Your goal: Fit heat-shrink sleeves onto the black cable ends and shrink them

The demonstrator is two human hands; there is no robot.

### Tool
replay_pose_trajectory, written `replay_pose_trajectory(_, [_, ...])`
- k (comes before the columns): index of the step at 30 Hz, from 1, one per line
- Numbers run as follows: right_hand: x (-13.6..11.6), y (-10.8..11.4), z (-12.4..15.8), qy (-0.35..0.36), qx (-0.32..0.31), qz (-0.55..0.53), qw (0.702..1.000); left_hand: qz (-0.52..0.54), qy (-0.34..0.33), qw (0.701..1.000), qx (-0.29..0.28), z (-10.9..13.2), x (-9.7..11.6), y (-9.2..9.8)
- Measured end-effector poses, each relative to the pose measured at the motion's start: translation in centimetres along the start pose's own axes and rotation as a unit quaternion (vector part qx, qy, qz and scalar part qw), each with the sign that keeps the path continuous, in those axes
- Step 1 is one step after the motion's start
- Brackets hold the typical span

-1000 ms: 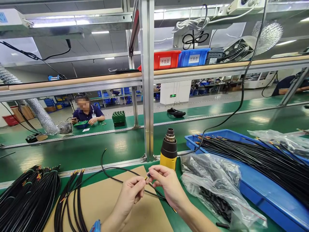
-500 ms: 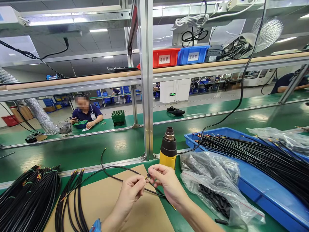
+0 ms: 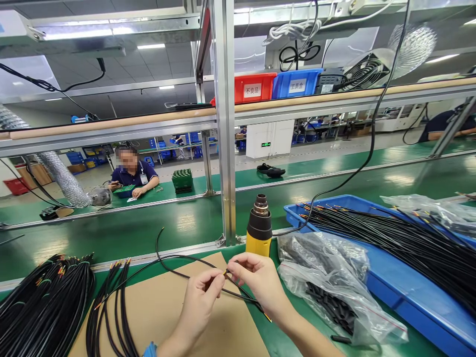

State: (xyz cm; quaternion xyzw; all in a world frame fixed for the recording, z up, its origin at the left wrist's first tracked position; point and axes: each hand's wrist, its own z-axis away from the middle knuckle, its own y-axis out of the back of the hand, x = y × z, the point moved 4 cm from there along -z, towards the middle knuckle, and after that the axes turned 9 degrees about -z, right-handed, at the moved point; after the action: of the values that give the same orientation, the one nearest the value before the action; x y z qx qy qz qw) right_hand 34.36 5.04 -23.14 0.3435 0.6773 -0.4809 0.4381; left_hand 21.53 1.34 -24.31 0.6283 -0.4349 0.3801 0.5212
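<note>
Our left hand and right hand pinch the tip of a black cable above a cardboard sheet; a loose grip could drop it, or a snagged loop could tug it toward the heat gun.

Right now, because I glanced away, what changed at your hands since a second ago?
The left hand has rolled slightly; it and the right hand still hold the black cable's tip, nothing let go. The yellow heat gun and blue tray stayed as they were.
</note>
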Motion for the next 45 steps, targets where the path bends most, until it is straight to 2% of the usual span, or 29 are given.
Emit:
replay_pose_trajectory(3, [-0.4, 0.1, 0.1, 0.027, 0.005, 0.053, 0.998, -0.045, -0.023, 0.999, 0.012, 0.2, 0.1, 0.0])
replay_pose_trajectory(10, [0.4, -0.3, -0.3, -0.009, 0.003, 0.097, 0.995, -0.116, -0.061, 0.991, 0.024, 1.1, 1.2, -0.2])
replay_pose_trajectory(16, [2.2, -0.4, -0.9, -0.068, -0.043, 0.025, 0.996, -0.097, -0.028, 0.995, -0.008, 0.9, 0.5, -0.1])
replay_pose_trajectory(21, [3.1, 0.3, -1.7, -0.097, -0.011, -0.001, 0.995, -0.063, 0.028, 0.997, -0.030, 0.0, -1.7, 0.4])
replay_pose_trajectory(24, [3.1, 0.3, -1.8, -0.099, -0.010, -0.014, 0.995, -0.089, 0.041, 0.995, -0.012, -0.2, -2.1, 0.7])
replay_pose_trajectory(28, [2.8, 0.2, -1.6, -0.089, -0.020, -0.020, 0.996, -0.174, 0.004, 0.984, 0.034, 0.4, -1.3, 0.9])
replay_pose_trajectory(32, [2.9, -0.1, -1.6, -0.084, -0.027, -0.007, 0.996, -0.230, -0.017, 0.972, 0.041, 0.8, -0.7, 0.8])
replay_pose_trajectory(36, [3.0, -0.4, -1.6, -0.086, -0.053, -0.020, 0.995, -0.186, -0.015, 0.982, 0.016, 0.5, -0.6, 0.7])
replay_pose_trajectory(42, [2.9, -0.4, -1.7, -0.059, -0.060, -0.036, 0.996, -0.056, 0.044, 0.996, -0.056, -0.7, -1.4, 1.1])
replay_pose_trajectory(45, [2.8, -0.5, -1.7, -0.055, -0.061, -0.063, 0.995, -0.045, 0.054, 0.997, -0.040, -1.0, -1.7, 1.4])
